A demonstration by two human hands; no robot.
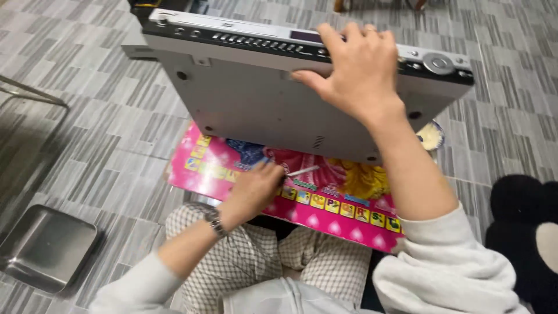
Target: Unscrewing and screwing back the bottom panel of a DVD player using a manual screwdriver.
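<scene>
On pink mat (325,203): right hand (354,70) grips tilted player (261,110); left hand (258,186) holds screwdriver (302,171); steel tray (43,247) apart

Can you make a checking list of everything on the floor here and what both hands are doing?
Surface: grey striped tile floor, pink picture mat on it.
Job's things: silver player tipped up on its back edge, underside showing; screwdriver.
Clutter: steel tray; small bowl; black plush.
Hands: right hand grips the player's top edge; left hand holds the screwdriver.
Cables: nothing seen.
Surroundings: metal leg.
</scene>
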